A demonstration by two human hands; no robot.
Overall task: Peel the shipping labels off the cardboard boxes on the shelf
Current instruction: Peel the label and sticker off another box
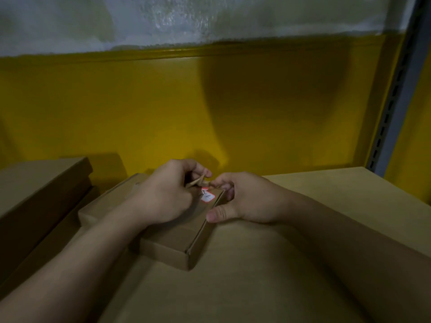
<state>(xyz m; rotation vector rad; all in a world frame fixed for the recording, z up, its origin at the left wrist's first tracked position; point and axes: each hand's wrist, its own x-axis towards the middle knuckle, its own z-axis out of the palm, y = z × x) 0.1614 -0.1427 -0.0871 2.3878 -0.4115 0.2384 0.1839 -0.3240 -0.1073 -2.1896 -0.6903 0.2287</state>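
Note:
A small flat cardboard box (177, 241) lies on the shelf, partly on top of another flat box (112, 201). On its top near the far right corner sits a small white label with a red border (207, 196). My left hand (168, 197) rests over the box, its fingers pinching a thin tan strip (197, 182) lifted from the box's far edge. My right hand (242, 199) holds the box's right side, thumb on the near right edge and fingers curled at the far corner.
The brown shelf board (291, 264) stretches to the right and front. A larger stack of flat cardboard boxes (39, 190) stands at the left. Behind is a yellow wall (163, 108), and a grey slotted shelf post (396, 94) rises at the right.

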